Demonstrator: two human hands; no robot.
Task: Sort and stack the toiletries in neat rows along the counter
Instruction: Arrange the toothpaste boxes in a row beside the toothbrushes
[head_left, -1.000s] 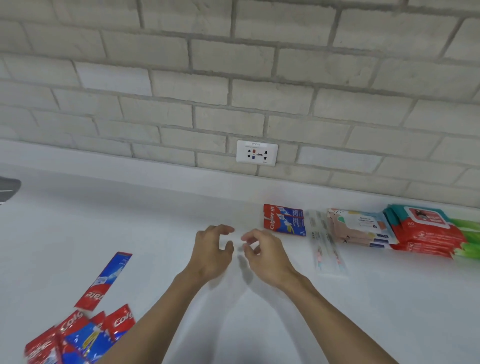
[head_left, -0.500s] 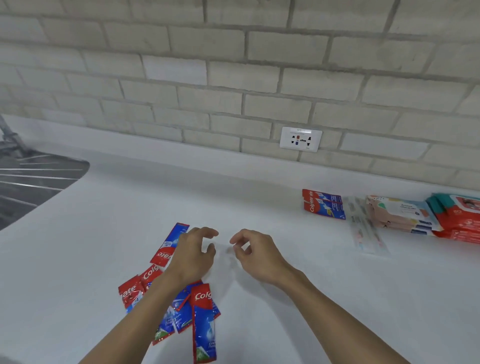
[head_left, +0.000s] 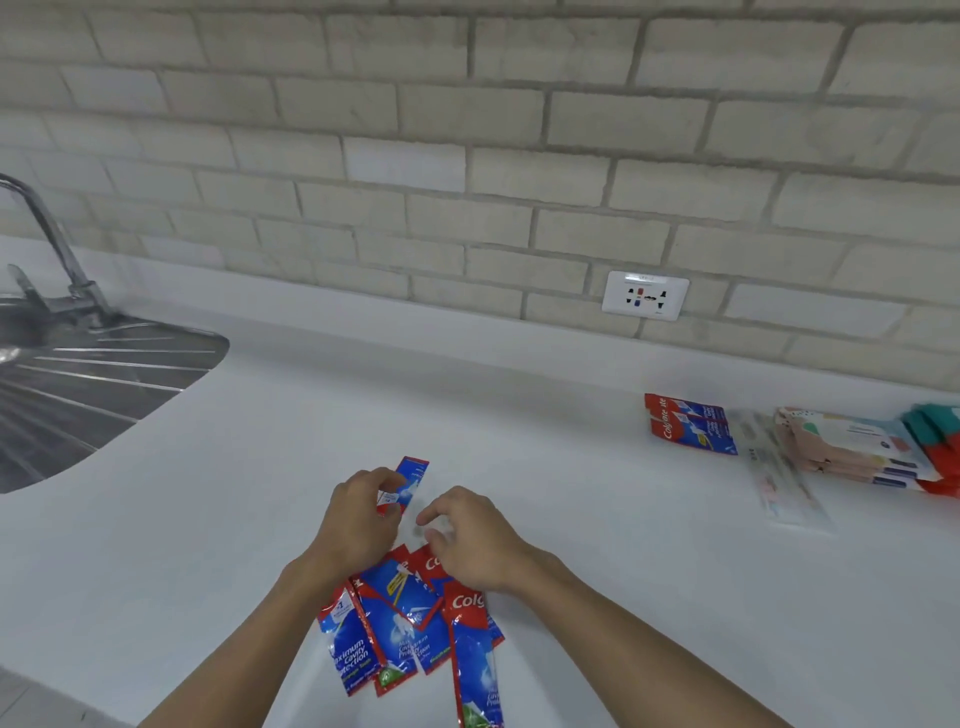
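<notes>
Red-and-blue toothpaste sachets (head_left: 410, 629) lie piled on the white desk (head_left: 208, 519); just beyond the pile, left grip (head_left: 358, 519) pinches one sachet (head_left: 413, 475), right grip (head_left: 470, 538) hovers loosely curled, empty.

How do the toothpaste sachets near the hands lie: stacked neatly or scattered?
Scattered. The toothpaste sachets overlap at different angles on the counter; a single sachet lies apart at the left hand.

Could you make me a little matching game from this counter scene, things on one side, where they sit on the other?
1 faucet
2 wall socket
3 loose toothpaste sachets
4 wipes packs

a far right, stacked
b front middle, scattered
c far left, by the sink
d on the brick wall

Pairs: 1-c, 2-d, 3-b, 4-a
</notes>
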